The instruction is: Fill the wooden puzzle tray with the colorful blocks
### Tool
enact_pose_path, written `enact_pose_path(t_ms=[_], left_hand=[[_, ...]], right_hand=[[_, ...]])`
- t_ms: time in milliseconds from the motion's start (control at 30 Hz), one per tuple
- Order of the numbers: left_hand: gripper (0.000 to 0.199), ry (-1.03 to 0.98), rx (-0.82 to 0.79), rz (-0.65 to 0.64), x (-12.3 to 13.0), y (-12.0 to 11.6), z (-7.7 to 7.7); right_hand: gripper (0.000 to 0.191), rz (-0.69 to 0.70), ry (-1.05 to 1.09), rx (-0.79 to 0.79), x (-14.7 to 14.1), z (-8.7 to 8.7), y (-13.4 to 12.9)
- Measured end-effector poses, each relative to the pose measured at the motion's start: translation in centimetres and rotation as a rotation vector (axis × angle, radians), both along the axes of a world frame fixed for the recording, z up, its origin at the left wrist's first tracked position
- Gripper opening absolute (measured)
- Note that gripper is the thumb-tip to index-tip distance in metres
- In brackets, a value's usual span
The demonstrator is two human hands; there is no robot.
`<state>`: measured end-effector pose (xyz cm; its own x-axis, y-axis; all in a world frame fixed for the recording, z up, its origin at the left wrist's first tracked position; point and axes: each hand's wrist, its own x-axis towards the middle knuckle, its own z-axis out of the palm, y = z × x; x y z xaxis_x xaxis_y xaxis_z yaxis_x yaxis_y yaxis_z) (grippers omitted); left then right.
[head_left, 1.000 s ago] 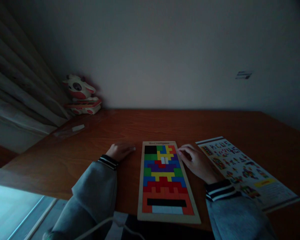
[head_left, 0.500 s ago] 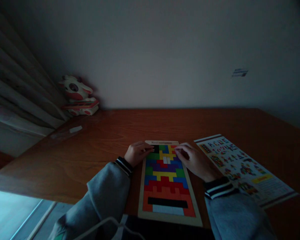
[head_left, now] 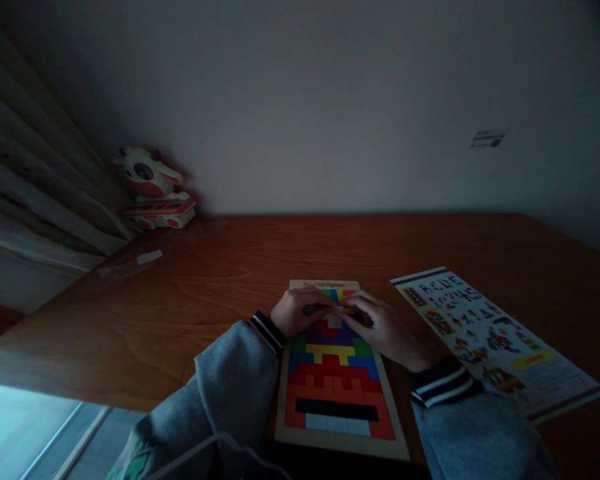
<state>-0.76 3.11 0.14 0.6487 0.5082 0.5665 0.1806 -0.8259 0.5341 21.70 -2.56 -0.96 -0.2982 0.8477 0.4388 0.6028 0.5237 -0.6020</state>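
A wooden puzzle board (head_left: 293, 437) full of coloured blocks lies before me on the table, with red, orange, black and white blocks at its near end. Over its far half my left hand (head_left: 300, 312) reaches in from the left, thumb and fingers closed together. From the other side comes my right hand (head_left: 380, 330), its thumb and fingertips pinched. The fingertips of both hands meet above the yellow and white blocks (head_left: 334, 321). Whatever they grip there is too small and dark to name, and the hands cover several blocks.
A printed pattern sheet (head_left: 500, 340) lies right of the board. The cow-shaped toy (head_left: 155, 190) sits at the table's back left corner beside the curtain (head_left: 35, 167). A small white paper piece (head_left: 149, 257) lies in front of it. A pale cable (head_left: 225, 438) crosses the lower edge.
My left hand has moved right, from the board's far left corner toward its middle. My right hand has shifted slightly left and nearer, so the fingertips now meet.
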Motion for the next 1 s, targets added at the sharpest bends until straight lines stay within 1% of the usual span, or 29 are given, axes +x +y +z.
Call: enact_pose_path(t_ms=[133, 300, 533, 633, 700, 867, 1000], left_hand=[[0.02, 0.042, 0.015, -0.043, 0.0, 0.0, -0.1], [0.022, 0.084, 0.08, 0.069, -0.2, 0.6, -0.7], [0.022, 0.124, 0.108, 0.043, -0.2, 0.7, -1.0], [0.021, 0.14, 0.103, 0.039, -0.2, 0.8, -1.1], [0.021, 0.148, 0.105, 0.035, -0.3, 0.7, -1.0], [0.024, 0.132, 0.138, -0.006, -0.3, 0.4, -0.4], [0.023, 0.094, 0.163, -0.019, -0.4, 0.4, -0.5]], right_hand=[[0.01, -0.008, 0.022, -0.007, -0.3, 0.5, -0.2], [0.009, -0.033, 0.026, 0.016, -0.3, 0.9, -0.5], [0.012, 0.046, -0.104, 0.07, -0.3, 0.7, -0.6], [0.012, 0.059, -0.144, 0.086, -0.3, 0.8, -0.6], [0.012, 0.049, -0.123, 0.081, -0.4, 0.9, -0.6], [0.011, -0.006, 0.042, 0.056, -0.7, 1.3, -0.8], [0.011, 0.012, 0.08, 0.018, -1.0, 1.3, -0.8]])
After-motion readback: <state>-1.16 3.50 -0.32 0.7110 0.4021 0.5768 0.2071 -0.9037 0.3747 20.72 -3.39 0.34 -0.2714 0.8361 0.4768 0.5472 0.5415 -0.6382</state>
